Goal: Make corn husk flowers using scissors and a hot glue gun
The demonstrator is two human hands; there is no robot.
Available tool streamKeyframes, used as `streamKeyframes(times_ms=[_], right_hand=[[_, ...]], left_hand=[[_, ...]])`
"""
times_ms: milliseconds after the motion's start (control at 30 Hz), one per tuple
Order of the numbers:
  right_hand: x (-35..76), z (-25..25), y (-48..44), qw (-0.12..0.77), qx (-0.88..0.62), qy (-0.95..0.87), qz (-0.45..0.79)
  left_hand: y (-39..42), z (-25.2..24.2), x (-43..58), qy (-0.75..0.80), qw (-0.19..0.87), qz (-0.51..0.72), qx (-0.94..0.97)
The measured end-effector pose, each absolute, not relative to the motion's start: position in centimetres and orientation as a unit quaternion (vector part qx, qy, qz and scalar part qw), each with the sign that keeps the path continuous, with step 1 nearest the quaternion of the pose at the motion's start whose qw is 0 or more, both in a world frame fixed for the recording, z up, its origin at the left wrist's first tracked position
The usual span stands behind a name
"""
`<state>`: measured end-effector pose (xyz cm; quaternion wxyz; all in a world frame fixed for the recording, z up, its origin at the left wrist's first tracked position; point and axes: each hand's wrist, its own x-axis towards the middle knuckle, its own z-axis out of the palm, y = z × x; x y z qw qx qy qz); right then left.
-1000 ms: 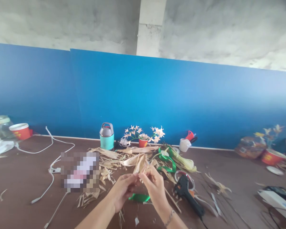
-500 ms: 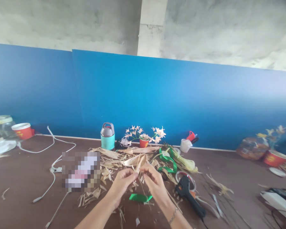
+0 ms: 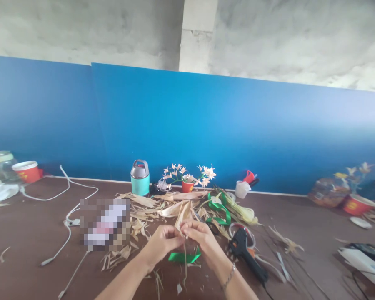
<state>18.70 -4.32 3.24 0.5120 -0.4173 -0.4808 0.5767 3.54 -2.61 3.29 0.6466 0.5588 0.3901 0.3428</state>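
Note:
My left hand (image 3: 161, 245) and my right hand (image 3: 204, 239) meet over the middle of the table, thumbs and fingertips pinched together. Between them is a piece of dried corn husk (image 3: 185, 251), whose thin strip hangs straight down below the fingers. The fingertips cover its upper part. A wider, pale folded husk (image 3: 185, 211) stands up just behind the fingers; whether it is joined to the held piece I cannot tell. Under my hands lies a short green ribbon (image 3: 179, 257). A black glue gun (image 3: 248, 256) rests to the right of my right hand.
Loose husks (image 3: 143, 201) spread behind my hands, with a curled green ribbon (image 3: 219, 206). Farther back stand a turquoise flask (image 3: 140, 183), a red cup (image 3: 188, 185) of husk flowers and a white cup (image 3: 242, 190). White cables (image 3: 69, 233) trail on the left.
My hands have drawn closer together, fingertips now meeting and the right hand slightly lower. The thin husk strip now hangs more plainly below them. The view has shifted slightly.

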Motion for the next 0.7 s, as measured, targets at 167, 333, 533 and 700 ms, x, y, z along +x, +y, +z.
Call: streamKeyframes(times_ms=[167,333,533,700], right_hand=[[18.7,3.1,-4.2,0.490,-0.417,-0.480,0.597],[18.8,2.9,-4.0,0.495,-0.404,-0.489,0.593],[19.0,2.7,-4.0,0.500,-0.404,-0.486,0.592],[19.0,2.2,-3.7,0.488,-0.414,-0.486,0.595]], left_hand=[[-2.8,3.4,3.6,0.375,0.661,0.332,0.558],[-2.7,3.3,3.5,0.367,0.663,0.327,0.564],[-2.3,3.1,3.2,0.393,0.632,0.351,0.569],[-2.1,2.6,3.2,0.397,0.612,0.344,0.591]])
